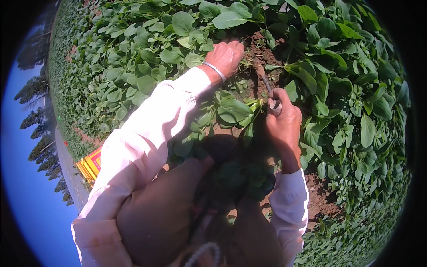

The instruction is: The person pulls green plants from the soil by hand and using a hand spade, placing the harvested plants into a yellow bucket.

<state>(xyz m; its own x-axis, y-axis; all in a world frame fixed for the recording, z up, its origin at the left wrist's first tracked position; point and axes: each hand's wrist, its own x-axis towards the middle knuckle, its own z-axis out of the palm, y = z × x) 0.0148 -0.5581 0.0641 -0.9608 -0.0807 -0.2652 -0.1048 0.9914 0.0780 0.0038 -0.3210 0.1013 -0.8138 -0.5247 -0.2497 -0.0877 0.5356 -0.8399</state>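
Observation:
My right hand [284, 118] is closed round the thick handle of a small hand trowel [265, 81]. The trowel's thin metal shaft leads to a narrow, soil-coloured blade in the broken brown soil [267, 52] between the plants. Left of that soil, my left hand [226, 55] reaches into the greens, back upward and fingers curled down. Leaves and shade hide its fingertips, so what they grip does not show. A leafy green plant [234, 111] with pale stalks leans just left of my right hand, below my left wrist.
Dense leafy greens [356, 84] grow on both sides and beyond my hands. My bent knees [164, 207] are close below, over shaded ground. Far left are a yellow and red boxy object [90, 165], a grey road [69, 162] and trees [35, 120].

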